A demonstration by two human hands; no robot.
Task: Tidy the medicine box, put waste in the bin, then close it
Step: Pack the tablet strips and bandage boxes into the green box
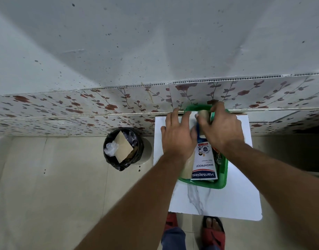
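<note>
A green plastic medicine box [221, 179] sits open on a small white marble-patterned table [214, 202]. A white, blue and red Hansaplast plaster box [204, 165] lies on top of its contents, beside a tan item. My left hand [178, 136] rests flat over the left side of the box, fingers spread on something white. My right hand [221, 129] reaches into the far end, fingers curled around a beige roll [204, 114]. Much of the box's inside is hidden under both hands.
A round bin [122, 148] lined with a black bag stands on the floor left of the table, holding a brown paper piece and crumpled clear plastic. A floral-tiled wall runs right behind the table. My feet in red sandals [212, 231] stand at the table's near edge.
</note>
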